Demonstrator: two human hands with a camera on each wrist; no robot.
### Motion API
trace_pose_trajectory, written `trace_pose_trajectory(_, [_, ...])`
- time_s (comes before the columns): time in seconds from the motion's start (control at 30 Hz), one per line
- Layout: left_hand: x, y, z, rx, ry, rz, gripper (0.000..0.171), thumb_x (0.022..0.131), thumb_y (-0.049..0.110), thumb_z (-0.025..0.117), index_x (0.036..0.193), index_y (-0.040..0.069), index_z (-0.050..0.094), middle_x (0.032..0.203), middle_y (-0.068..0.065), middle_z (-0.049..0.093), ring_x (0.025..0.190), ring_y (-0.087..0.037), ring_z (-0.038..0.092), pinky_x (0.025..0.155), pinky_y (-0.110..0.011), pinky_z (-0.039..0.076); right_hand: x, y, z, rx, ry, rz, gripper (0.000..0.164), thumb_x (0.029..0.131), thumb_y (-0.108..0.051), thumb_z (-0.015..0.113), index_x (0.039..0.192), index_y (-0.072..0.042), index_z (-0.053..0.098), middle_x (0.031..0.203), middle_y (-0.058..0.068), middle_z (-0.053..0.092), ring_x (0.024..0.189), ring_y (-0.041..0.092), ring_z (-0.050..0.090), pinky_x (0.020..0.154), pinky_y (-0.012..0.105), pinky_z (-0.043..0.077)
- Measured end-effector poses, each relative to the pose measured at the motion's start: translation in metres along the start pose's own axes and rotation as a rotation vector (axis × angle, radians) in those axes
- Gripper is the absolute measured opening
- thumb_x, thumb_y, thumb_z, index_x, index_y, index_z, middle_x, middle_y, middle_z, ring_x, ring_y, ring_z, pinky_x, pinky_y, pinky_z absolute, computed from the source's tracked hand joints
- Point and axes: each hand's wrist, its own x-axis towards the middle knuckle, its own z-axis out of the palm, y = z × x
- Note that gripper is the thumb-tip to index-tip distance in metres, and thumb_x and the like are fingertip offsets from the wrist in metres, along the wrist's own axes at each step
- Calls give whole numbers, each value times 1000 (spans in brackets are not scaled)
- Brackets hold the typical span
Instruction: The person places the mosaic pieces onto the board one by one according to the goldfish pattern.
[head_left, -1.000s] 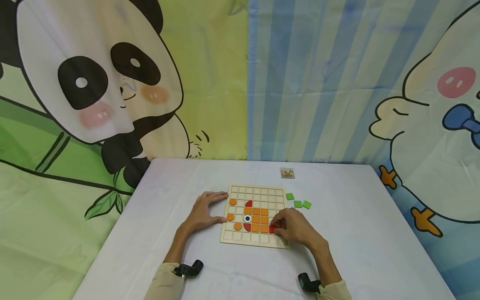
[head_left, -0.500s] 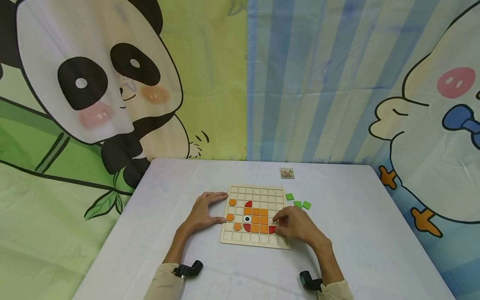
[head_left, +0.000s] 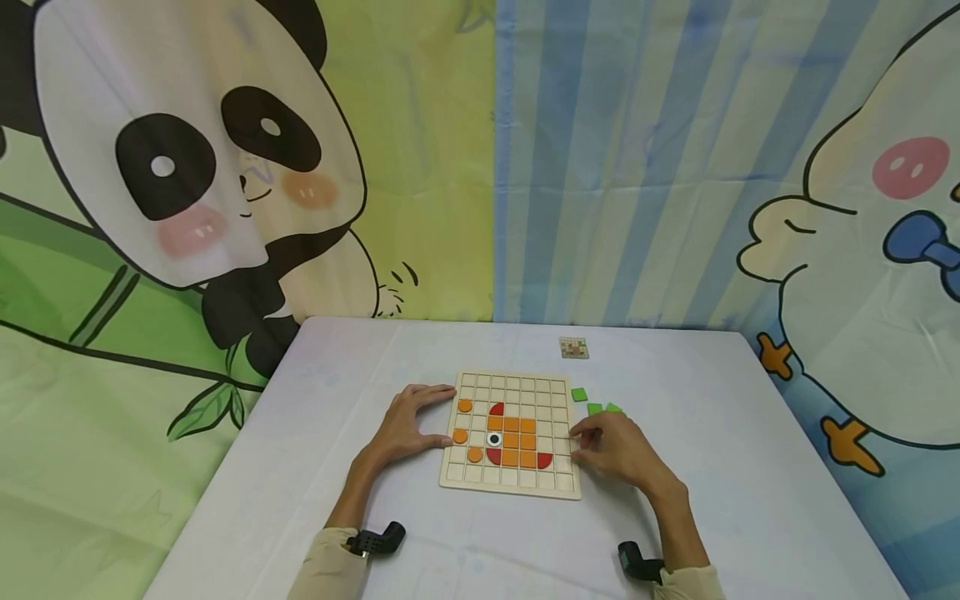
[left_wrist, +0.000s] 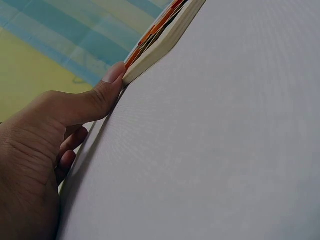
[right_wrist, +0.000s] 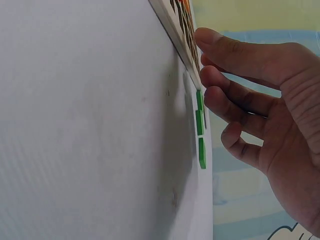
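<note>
My left hand [head_left: 405, 425] rests against the left edge of a wooden grid board [head_left: 468, 477], thumb and fingers spread apart. In the left wrist view the thumb [left_wrist: 95, 102] touches the board's side. My right hand [head_left: 618, 450] is just off the board's right edge, fingers loosely bent, holding nothing; the right wrist view shows a gap between thumb and fingers. On the board lie orange square tiles [head_left: 511, 439], a round eye tile [head_left: 494, 439], rounded red tiles [head_left: 544, 460] and orange discs [head_left: 465, 406]. Green square tiles [head_left: 579, 394] lie right of the board, one partly behind the right hand.
A small patterned card [head_left: 574, 347] lies near the far edge of the white table [head_left: 360, 350]. Behind the table hang printed cartoon curtains [head_left: 600, 167]. Both wrists wear black devices [head_left: 377, 539].
My right hand has moved off the red tile at the board's lower right and drawn back to the right. That tile stays on the grid. My left hand has stayed put.
</note>
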Motion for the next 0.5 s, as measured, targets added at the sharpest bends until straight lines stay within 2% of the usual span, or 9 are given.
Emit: trace_pose_trajectory(0.5, [0, 2, -1, 2, 6, 0, 87, 76, 47, 98, 154, 26, 65, 160, 6, 63, 145, -27, 53, 122, -63, 36, -2, 23, -9, -23, 79, 6, 28, 81, -9, 95, 107, -6, 85, 84, -6, 71, 80, 11, 61, 75, 30, 52])
